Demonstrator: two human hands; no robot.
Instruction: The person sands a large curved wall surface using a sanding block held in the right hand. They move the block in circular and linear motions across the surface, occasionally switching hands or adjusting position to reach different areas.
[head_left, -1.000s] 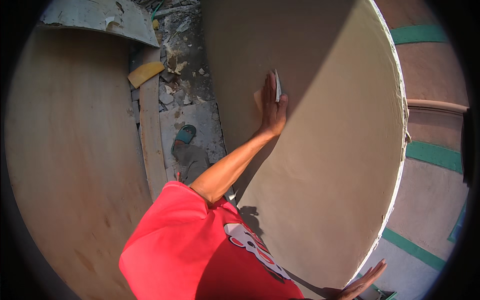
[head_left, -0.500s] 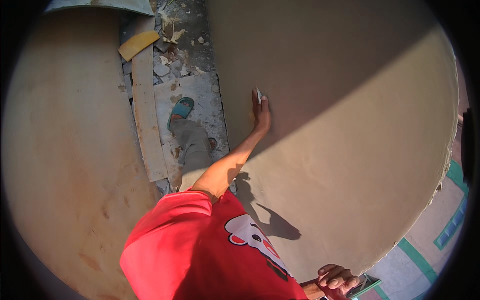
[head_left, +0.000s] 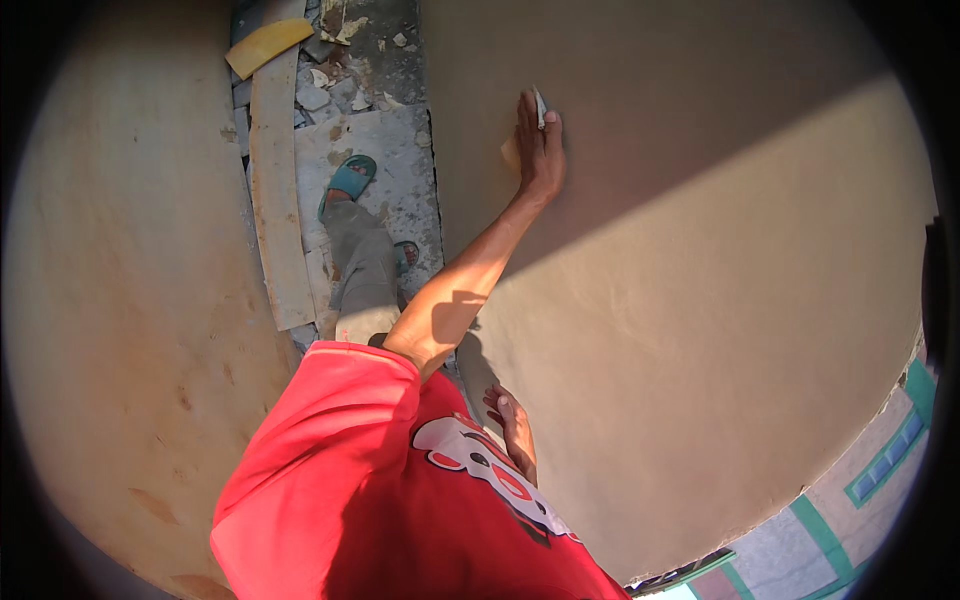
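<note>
Large round wooden board (head_left: 700, 300): left hand (head_left: 538, 145) presses sandpaper (head_left: 512, 152) flat against it; right hand (head_left: 515, 425) rests open at its edge.

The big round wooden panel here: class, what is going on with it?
A person in a red shirt leans over a large round wooden panel. The left hand presses a small piece of what looks like sandpaper flat against its surface; the right hand rests near the panel's edge. Sandalled feet stand on rubble-strewn ground.

No packages, labels, signs, seemingly.
</note>
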